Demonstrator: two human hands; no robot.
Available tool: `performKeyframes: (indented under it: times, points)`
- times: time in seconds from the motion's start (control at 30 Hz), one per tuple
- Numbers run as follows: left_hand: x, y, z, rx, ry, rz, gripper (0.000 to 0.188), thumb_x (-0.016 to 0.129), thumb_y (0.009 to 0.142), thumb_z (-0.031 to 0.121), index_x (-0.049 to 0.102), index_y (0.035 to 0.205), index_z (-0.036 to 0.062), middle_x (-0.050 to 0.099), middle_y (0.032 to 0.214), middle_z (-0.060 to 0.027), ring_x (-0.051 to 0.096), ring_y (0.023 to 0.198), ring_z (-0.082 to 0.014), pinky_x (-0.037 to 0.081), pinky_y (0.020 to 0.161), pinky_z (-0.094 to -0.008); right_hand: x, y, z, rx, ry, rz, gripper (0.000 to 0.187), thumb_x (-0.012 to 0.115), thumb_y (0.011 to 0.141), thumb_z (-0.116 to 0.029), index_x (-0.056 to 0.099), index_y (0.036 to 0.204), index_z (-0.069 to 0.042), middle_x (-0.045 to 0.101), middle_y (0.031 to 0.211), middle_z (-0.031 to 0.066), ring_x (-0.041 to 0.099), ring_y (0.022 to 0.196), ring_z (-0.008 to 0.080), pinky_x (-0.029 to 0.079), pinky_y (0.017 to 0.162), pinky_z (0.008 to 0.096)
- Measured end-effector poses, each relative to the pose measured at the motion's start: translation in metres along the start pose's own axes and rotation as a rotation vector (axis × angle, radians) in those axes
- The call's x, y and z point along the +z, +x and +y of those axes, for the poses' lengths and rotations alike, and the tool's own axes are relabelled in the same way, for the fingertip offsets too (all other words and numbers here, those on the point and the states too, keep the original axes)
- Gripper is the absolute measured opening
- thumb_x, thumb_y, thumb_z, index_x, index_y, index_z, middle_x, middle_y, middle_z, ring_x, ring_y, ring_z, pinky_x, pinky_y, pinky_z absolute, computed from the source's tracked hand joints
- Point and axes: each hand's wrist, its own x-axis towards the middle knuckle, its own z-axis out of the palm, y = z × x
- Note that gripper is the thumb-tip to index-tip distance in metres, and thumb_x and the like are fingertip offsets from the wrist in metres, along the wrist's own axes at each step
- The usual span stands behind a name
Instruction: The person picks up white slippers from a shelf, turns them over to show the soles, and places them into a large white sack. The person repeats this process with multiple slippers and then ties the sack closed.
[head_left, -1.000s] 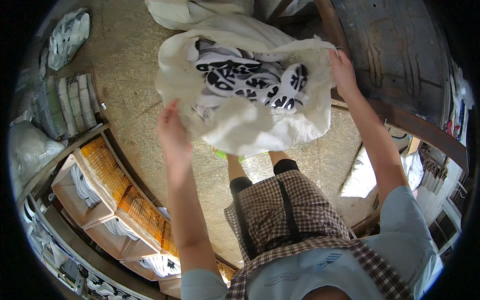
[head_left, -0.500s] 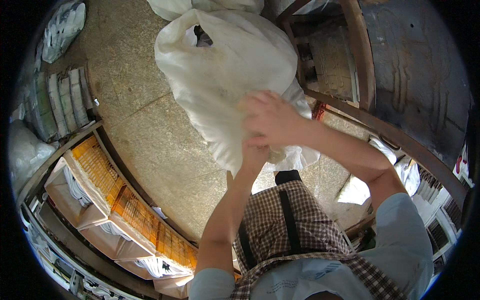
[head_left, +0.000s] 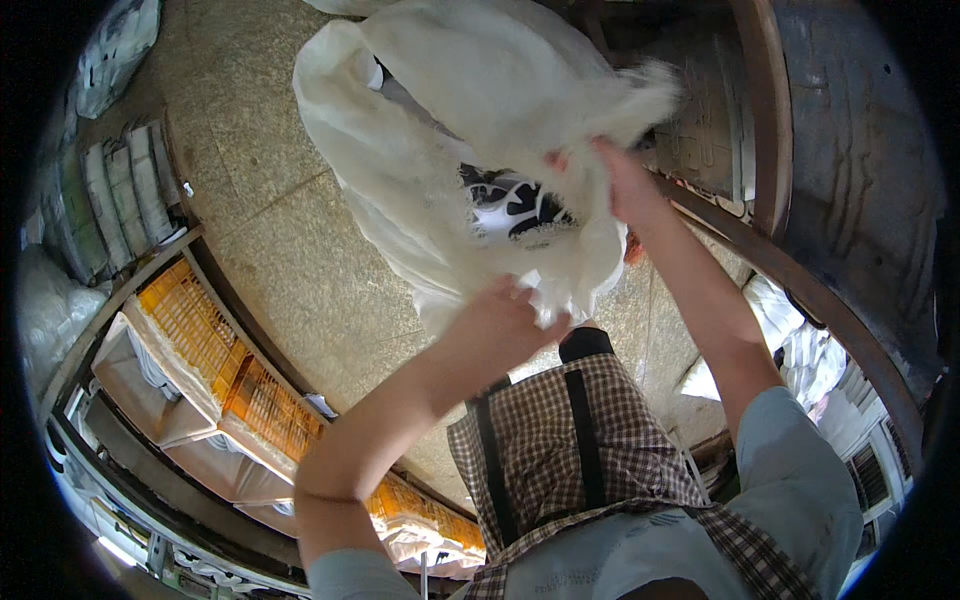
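A large white woven sack [head_left: 370, 190] stands on the floor before me, its mouth pulled wide. Through the opening show white pieces with dark gaps [head_left: 520, 207]; their kind I cannot make out. My left hand [head_left: 500, 325] is closed on the near rim of the sack. Farther off, at the sack's right side, my right hand [head_left: 622, 182] grips the cloth, with a flap beyond it smeared by motion. Folds of the cloth hide some of the fingertips.
On the left stands a metal-framed rack with orange-slatted boxes [head_left: 265, 400]. Behind it lie stacked pale bundles [head_left: 125, 190] and a clear plastic bag [head_left: 120, 55]. A brown metal frame [head_left: 765, 120] and a dark sheet [head_left: 860, 130] border the right. White bags [head_left: 810, 350] lie below that frame.
My hands have come apart, the right one going far and to the right with the cloth. The sack's gathered mouth has opened, exposing the white pieces inside.
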Motion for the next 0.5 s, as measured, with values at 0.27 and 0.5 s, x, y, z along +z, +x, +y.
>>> performKeyframes:
  times: [0.27,0.5]
  points:
    - [0.04,0.046,-0.069,0.225,0.013,0.097,0.016,0.059,0.072,0.021,0.061,0.087,0.0225,0.059,0.079,0.0087,0.054,0.093,-0.0127,0.043,0.08,-0.0348,0.041,0.011,0.015,-0.708,-0.25,-0.362,0.04,0.06,0.079,-0.029,0.057,0.111,-0.006,0.061,0.102,0.014,0.057,0.099,0.0301,0.043,0.086,0.0409]
    - [0.053,0.054,-0.099,-0.07,-0.161,0.354,0.033,0.065,0.072,0.028,0.056,0.101,0.0143,0.058,0.087,-0.0055,0.059,0.082,-0.0261,0.048,0.073,-0.0379,0.054,0.015,0.03,-1.228,-0.14,-0.025,0.035,0.063,0.08,-0.029,0.059,0.109,-0.012,0.059,0.107,0.011,0.056,0.099,0.0248,0.043,0.084,0.0356]
